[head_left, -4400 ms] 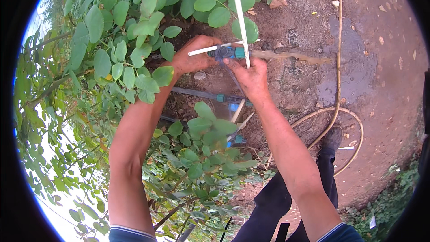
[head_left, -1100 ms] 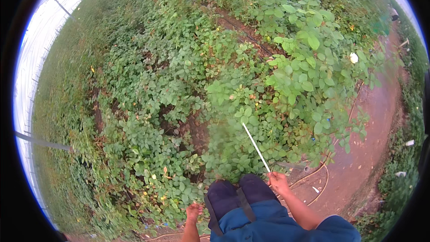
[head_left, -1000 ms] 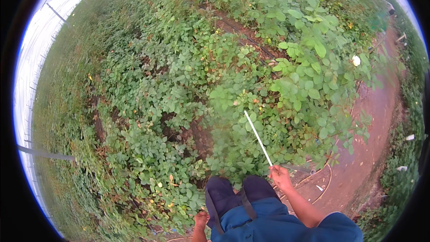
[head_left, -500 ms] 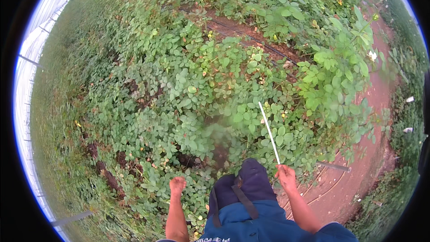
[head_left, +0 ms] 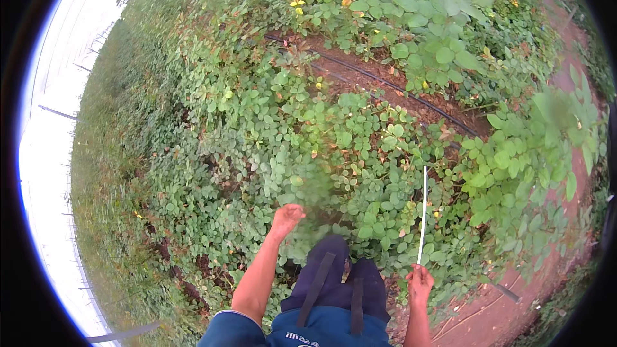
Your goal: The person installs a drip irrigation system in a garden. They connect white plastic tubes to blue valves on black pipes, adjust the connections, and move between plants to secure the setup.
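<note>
Two hands in view, both small and low in the frame. Right hand (head_left: 420, 281) at about 5 o'clock, grip closed around the lower end of a thin white rod (head_left: 423, 215); rod upright, running from the fist toward 12 o'clock over the leaves, top end free. Fingers too small to separate one from another. Left hand (head_left: 286, 216) just left of centre, toward 7 o'clock, at the end of a bare forearm, loosely curled above the foliage; hard to tell whether anything sits inside it, grip state not readable. Blurred green smear just right of that hand, hiding the plants beneath. Dark trousers (head_left: 334, 283) at 6 o'clock, feet buried in the greenery; blue top cut off by the lower rim.

All around, dense low groundcover (head_left: 257, 128) of rounded leaves. Black irrigation hose (head_left: 385, 83) across bare reddish soil toward 1 o'clock, partly covered by leaves. Taller broad-leaved plants (head_left: 520, 154) at 3 o'clock, standing between rod and a red dirt path (head_left: 514, 308) at 4 o'clock. Overexposed white band along 9 o'clock, nothing legible there.
</note>
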`<state>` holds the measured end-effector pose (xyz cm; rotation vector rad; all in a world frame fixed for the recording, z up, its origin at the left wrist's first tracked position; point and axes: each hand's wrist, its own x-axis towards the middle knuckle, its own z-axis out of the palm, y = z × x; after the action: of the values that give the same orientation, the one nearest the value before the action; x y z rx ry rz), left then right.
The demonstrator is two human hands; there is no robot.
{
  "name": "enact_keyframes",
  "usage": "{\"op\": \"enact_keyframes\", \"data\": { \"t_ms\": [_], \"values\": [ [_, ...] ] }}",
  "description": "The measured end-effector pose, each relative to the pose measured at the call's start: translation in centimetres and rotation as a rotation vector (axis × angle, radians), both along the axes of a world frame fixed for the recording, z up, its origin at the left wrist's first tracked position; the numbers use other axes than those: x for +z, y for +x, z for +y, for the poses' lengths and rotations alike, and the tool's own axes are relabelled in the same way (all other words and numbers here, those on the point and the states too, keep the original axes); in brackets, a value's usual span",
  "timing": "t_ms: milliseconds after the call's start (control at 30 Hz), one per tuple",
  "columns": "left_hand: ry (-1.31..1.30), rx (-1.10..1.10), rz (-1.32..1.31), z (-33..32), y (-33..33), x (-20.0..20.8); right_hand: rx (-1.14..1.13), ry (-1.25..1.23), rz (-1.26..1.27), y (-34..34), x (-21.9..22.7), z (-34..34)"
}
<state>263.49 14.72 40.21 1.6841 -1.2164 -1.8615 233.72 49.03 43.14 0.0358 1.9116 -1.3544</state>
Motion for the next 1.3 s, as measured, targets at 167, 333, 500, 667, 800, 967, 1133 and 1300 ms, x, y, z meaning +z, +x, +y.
{"op": "enact_keyframes", "data": {
  "t_ms": [167, 333, 500, 667, 800, 967, 1133, 1300],
  "values": [
    [-0.142, -0.18, 0.011, -12.0, -9.3, -1.7, -0.08, 0.05, -0.1, -0.6, 0.7, -3.6],
    [-0.206, -0.196, 0.294, -25.7, -20.6, -4.6, -0.203, 0.055, -0.011, -2.3, 0.1, -8.8],
    [-0.536, -0.426, 0.139, -39.5, -32.2, -11.0, -0.346, 0.049, -0.066, -4.0, -2.5, -14.5],
    [-0.184, -0.844, 0.075, -47.3, -42.5, -21.6, -0.457, 0.051, -0.026, -4.9, -6.3, -20.0],
    [-0.168, -1.102, -0.121, -48.6, -47.4, -27.1, -0.508, 0.066, 0.036, -4.9, -8.4, -22.1],
    [-1.118, -1.669, -0.328, -47.9, -51.1, -27.6, -0.574, 0.135, 0.042, -4.1, -9.3, -22.7],
    [-0.533, -1.715, -0.505, -50.7, -52.5, -26.7, -0.612, 0.152, 0.041, -4.5, -9.6, -23.2],
    [-0.843, -1.735, -0.482, -50.0, -51.1, -31.1, -0.604, 0.144, 0.129, -7.5, -9.9, -23.8]
  ]
}}
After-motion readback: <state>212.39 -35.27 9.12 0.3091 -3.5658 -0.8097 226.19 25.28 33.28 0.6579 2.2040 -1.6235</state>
